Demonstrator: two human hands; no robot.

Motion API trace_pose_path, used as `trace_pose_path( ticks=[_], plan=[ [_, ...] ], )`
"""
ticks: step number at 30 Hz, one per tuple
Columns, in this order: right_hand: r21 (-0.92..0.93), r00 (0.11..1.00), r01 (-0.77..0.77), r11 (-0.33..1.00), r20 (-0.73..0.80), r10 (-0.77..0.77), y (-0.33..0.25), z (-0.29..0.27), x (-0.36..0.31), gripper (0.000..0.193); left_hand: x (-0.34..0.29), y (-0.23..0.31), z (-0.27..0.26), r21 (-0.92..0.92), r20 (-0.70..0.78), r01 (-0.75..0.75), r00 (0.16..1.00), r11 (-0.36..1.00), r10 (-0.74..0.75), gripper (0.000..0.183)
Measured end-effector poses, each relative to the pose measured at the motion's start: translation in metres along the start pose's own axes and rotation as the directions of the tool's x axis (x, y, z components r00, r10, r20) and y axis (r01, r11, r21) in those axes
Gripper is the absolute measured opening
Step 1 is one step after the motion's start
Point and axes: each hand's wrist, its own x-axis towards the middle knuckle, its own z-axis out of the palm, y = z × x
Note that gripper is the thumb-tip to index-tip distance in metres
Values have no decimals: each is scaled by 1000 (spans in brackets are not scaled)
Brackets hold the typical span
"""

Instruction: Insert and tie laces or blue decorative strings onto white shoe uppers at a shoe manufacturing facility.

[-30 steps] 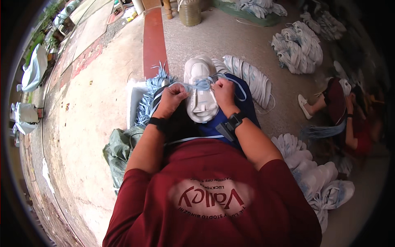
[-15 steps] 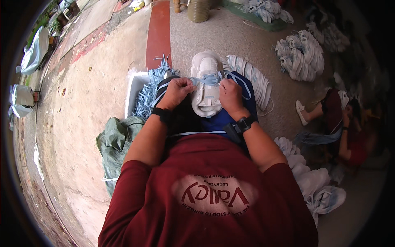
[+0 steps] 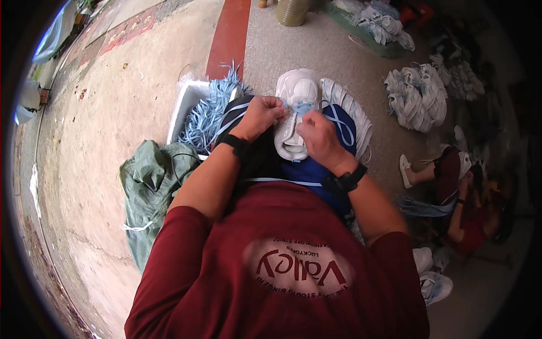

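Note:
A white sneaker (image 3: 287, 133) lies on my lap, toe pointing away from me, with a light blue shoelace (image 3: 304, 107) across its upper eyelets. My left hand (image 3: 264, 117) is closed at the shoe's left side, fingertips pinching the lace. On the right side, my right hand (image 3: 323, 140) is curled over the lacing, its fingers closed on the lace; their tips are partly hidden. A long loop of blue lace (image 3: 345, 131) hangs over the blue cloth (image 3: 339, 113) on my right thigh.
To the left, a white foam box (image 3: 179, 113) holds a heap of blue laces (image 3: 206, 116); a green sack (image 3: 152, 186) sits nearer. A row of white shoe parts (image 3: 361, 121) lies right of my lap, with a larger pile (image 3: 418, 96) beyond. Another person (image 3: 468, 209) sits far right.
My right hand has moved inward over the shoe and turned, its fingers lower on the lacing. My left hand stays by the shoe's left edge. The whole view has shifted slightly.

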Motion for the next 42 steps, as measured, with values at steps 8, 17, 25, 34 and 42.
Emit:
trace_pose_path(
  ticks=[8,17,25,34,42],
  plan=[
    [0,966,-248,969,-77,247,25,25,0,7,2,-7,18,700,-131,-86,960,709,246,16],
    [86,938,-276,957,-191,288,28,33,0,16,11,2,21,664,-214,22,963,747,162,16],
    [134,919,-289,948,-237,314,27,33,0,13,-16,2,41,847,15,-238,904,475,428,34],
    [-100,965,-246,964,-122,234,22,35,-2,12,-10,-15,28,726,-169,-158,903,669,396,21],
    [-326,941,-339,883,-93,327,13,40,12,9,3,-22,20,229,-149,-46,985,972,82,15]
  ],
)
